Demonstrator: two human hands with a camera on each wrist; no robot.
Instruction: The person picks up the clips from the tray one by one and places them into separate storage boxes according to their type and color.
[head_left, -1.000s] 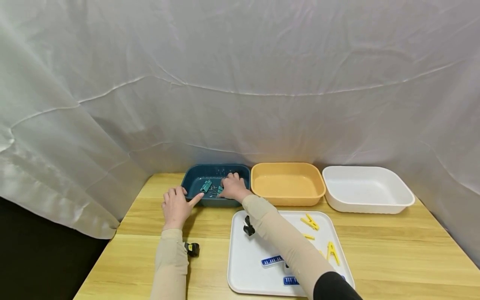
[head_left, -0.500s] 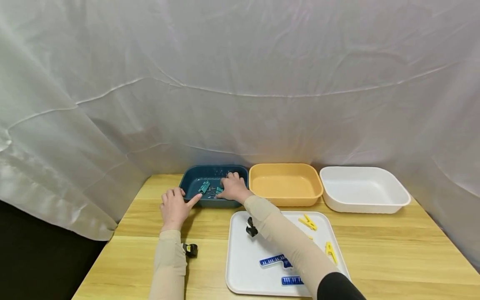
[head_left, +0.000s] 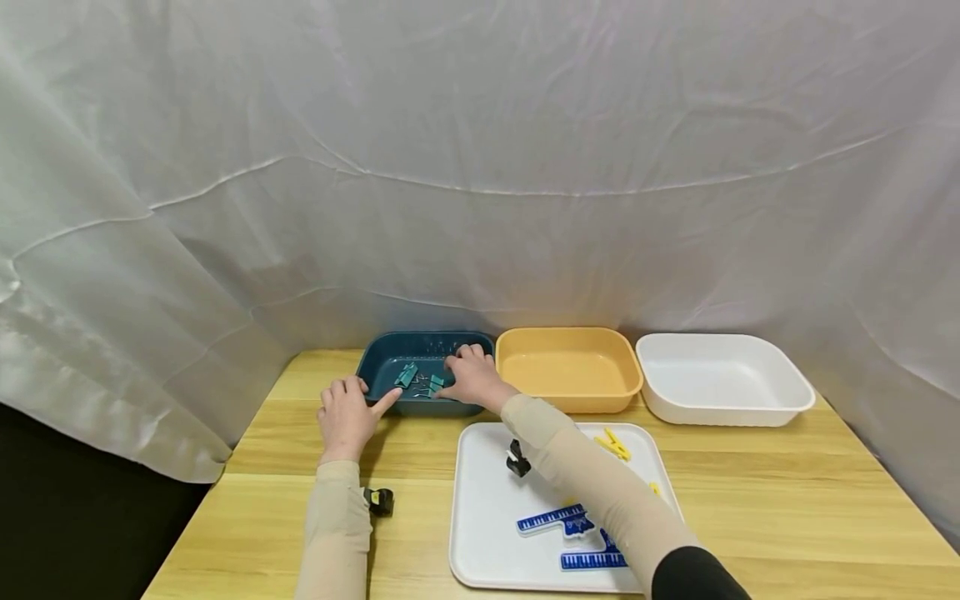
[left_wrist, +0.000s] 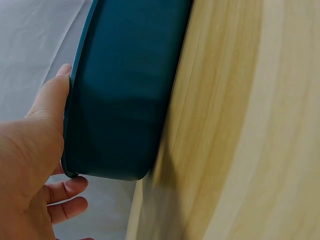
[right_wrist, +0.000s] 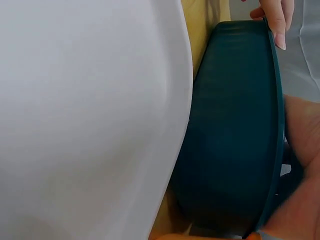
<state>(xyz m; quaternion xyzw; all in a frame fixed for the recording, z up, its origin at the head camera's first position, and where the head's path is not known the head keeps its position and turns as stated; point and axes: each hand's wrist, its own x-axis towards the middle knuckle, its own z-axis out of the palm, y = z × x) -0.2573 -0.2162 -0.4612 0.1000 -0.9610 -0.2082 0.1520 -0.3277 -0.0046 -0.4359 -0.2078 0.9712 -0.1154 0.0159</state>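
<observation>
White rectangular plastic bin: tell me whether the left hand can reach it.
Probably not: the left hand touches the dark teal plastic bin, with the right hand and orange-yellow plastic bin between it and the white bin.

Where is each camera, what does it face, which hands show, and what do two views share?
Head: on the head, facing forward and down over the teal bin, yellow bin, white bin and tray; left hand, right hand and forearms show.
Left wrist: on that wrist, facing the teal bin's outer wall and wooden table; left hand shows.
Right wrist: on that wrist, facing tray and teal bin; part of each hand shows.
Shared: both wrist views show the teal bin and left hand.
</observation>
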